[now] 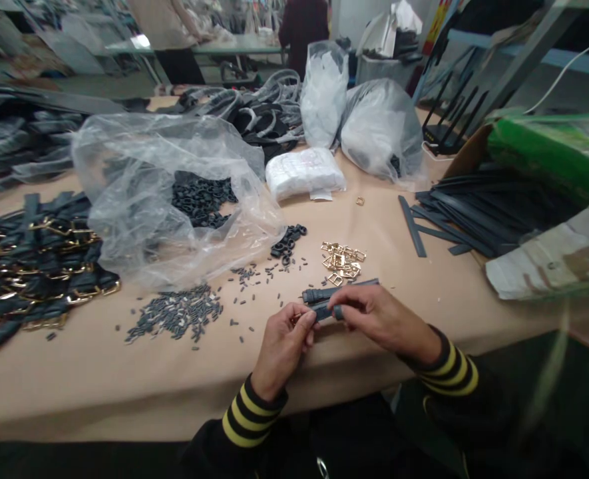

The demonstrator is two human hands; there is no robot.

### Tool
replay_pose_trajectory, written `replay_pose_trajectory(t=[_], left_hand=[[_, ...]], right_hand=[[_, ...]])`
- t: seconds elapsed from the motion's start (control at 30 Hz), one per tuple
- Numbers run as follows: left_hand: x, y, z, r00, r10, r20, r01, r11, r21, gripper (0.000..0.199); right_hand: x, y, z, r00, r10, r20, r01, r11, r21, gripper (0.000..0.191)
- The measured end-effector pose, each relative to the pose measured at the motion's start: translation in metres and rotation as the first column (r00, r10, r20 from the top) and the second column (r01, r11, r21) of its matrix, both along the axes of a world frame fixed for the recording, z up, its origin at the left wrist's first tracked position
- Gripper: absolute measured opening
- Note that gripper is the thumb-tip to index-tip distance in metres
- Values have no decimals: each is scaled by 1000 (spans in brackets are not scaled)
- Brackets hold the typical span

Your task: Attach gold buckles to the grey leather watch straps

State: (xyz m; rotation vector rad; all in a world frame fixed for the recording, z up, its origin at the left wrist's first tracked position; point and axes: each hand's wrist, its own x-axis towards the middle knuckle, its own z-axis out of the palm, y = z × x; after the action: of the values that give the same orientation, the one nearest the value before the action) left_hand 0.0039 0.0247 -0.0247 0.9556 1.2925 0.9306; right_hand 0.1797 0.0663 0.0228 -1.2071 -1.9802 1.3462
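Near the table's front edge, my left hand point(285, 338) pinches one end of a dark grey strap point(323, 311) between thumb and fingers. A bit of gold metal shows at those fingertips, mostly hidden. My right hand point(391, 322) is closed on the strap's other part, where a short piece of it curls up at the fingertips. Just behind, a second dark strap point(317, 295) lies on the table, partly covered by my right hand. Beyond it sits a small heap of gold buckles point(343, 261). Left of them are dark strap loops point(287, 245).
Many small dark pieces point(177, 313) are scattered left of my hands. A clear plastic bag point(174, 153) holds more loops. Buckled straps point(39, 259) pile up at far left, flat strips point(494, 209) at right by a green package point(554, 156). White-filled bags point(381, 133) stand behind.
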Motion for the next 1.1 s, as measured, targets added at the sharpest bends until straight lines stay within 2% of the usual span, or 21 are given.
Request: replay_pose_trajectory(t=[0.1,0.2,0.3,0.37,0.47,0.57,0.73,0.93,1.03,1.1], left_hand=[[2,-6,5,1000,19,-17,-18,999,45,20],[6,-12,10,1000,9,-7,-8,997,74,18],[10,-16,14,1000,-16,-18,18,996,92,18],[12,-18,15,998,-21,-60,28,993,119,17],[16,-20,18,985,0,-172,32,982,185,14],[18,-22,21,959,26,-283,55,960,274,12],[23,-31,23,897,37,-441,140,921,363,13],[32,-35,17,787,183,-589,135,881,454,20],[36,-35,16,740,222,-635,154,863,482,19],[37,-35,17,736,222,-640,155,864,478,21]], right_hand=[[-9,-25,-17,989,-137,-60,132,989,-72,19],[-11,-31,-29,964,-238,-120,223,967,-127,15],[-10,-33,-31,939,-289,-186,257,950,-178,6],[-10,-36,-30,935,-294,-196,263,950,-172,3],[-9,-41,-26,940,-301,-158,289,952,-98,10],[-6,-45,-23,950,-268,-161,264,964,-45,16],[0,-46,-23,935,-252,-250,225,965,-131,18],[-4,-47,-23,928,-223,-298,196,973,-120,15],[-8,-50,-19,944,-231,-237,224,973,-56,13],[-10,-51,-16,955,-228,-190,231,973,-8,11]])
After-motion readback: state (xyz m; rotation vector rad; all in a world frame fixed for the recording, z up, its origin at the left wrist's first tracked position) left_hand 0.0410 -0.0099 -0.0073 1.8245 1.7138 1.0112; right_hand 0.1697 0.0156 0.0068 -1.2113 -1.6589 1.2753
